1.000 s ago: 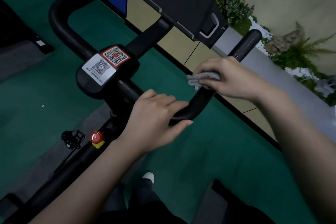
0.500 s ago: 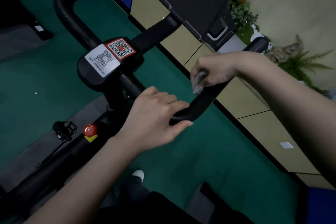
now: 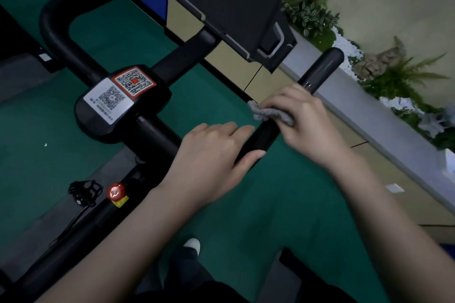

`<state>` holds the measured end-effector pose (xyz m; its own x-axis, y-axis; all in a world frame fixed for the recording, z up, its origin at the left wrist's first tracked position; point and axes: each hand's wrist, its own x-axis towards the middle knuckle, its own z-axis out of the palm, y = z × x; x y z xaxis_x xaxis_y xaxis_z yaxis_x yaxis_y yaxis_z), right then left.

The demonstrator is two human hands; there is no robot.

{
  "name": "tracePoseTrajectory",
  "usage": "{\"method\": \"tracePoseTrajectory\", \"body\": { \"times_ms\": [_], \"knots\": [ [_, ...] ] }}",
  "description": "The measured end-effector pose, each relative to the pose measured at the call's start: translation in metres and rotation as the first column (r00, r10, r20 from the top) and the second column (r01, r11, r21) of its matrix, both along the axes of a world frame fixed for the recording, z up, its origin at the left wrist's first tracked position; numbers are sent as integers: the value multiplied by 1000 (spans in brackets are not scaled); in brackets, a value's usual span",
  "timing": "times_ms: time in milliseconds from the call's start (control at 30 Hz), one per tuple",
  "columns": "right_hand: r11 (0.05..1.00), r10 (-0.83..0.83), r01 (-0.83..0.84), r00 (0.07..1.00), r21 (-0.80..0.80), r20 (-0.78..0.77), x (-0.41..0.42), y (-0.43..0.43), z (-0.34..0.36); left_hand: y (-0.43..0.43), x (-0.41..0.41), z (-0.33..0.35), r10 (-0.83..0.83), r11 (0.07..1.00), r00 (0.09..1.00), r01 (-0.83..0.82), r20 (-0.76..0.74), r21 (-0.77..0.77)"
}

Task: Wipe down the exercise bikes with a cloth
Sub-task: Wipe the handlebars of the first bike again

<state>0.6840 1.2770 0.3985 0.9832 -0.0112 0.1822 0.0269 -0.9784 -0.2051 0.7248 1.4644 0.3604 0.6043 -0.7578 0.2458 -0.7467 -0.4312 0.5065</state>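
Note:
A black exercise bike fills the view, its right handlebar (image 3: 320,69) running up toward the right. My right hand (image 3: 305,120) holds a bunched grey cloth (image 3: 268,112) wrapped against the middle of that bar. My left hand (image 3: 211,155) grips the same bar lower down, at its bend, with the thumb under it. The two hands are a short gap apart. The centre hub (image 3: 118,103) carries white and red QR stickers. The left handlebar (image 3: 54,29) loops away at upper left.
A black tablet holder (image 3: 234,2) juts over the bars. A red knob (image 3: 116,191) and a pedal (image 3: 83,189) sit lower left. Green floor lies around. A grey ledge with plants (image 3: 398,79) runs along the right. My shoe (image 3: 192,245) shows below.
My right hand with the cloth slid down the right handlebar and then back up a little. The left hand kept its grip on the bend. The camera shifted slightly.

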Motion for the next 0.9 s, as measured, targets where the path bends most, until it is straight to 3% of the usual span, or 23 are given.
{"method": "tracePoseTrajectory", "body": {
  "times_ms": [100,167,233,367,567,700,900],
  "knots": [
    [977,-189,152,941,147,282,-20,10,-25,-14,1,0,7,1000,998,-7,-60,7],
    [911,-385,258,810,320,443,-25,24,-44,-20,3,0,-5,1000,991,4,-132,-9],
    [787,-586,301,639,538,499,-22,41,-58,-26,4,0,-23,999,981,16,-191,-35],
    [532,-821,238,380,812,426,-15,70,-73,-31,5,-3,-17,997,970,-1,-241,-75],
    [176,-957,61,243,982,156,-7,71,-71,-30,5,-6,-6,996,974,-14,-226,-88],
    [-67,-968,-71,246,995,-48,7,48,-71,-29,4,-6,-6,995,973,-17,-230,-98],
    [-289,-882,-170,429,942,-193,-8,68,-84,-29,3,-5,0,995,977,-21,-215,-95]
  ]
}}
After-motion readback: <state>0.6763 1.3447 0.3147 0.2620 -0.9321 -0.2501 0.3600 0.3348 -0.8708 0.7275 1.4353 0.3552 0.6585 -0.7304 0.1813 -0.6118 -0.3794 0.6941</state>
